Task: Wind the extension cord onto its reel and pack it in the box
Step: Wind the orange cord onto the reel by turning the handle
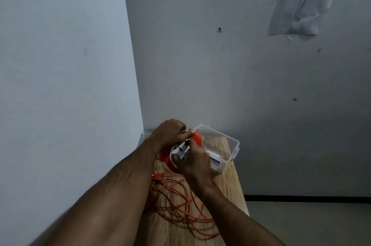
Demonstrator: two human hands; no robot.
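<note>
While our left hand [170, 132] grips the reel [180, 152] and our right hand [193, 162] pinches its handle, the loose cord [180, 201] heaped on the table [230, 181] could snag, tugging it from the box [224, 145].

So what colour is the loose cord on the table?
Orange; the cord shows best in the head view.

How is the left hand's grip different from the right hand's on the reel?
The left hand grips the reel's far orange rim from above, fingers curled over it; the right hand pinches the white socket face on the near side. The left comes in from the wall side, the right from the box side. Both hold the reel above the table.
</note>
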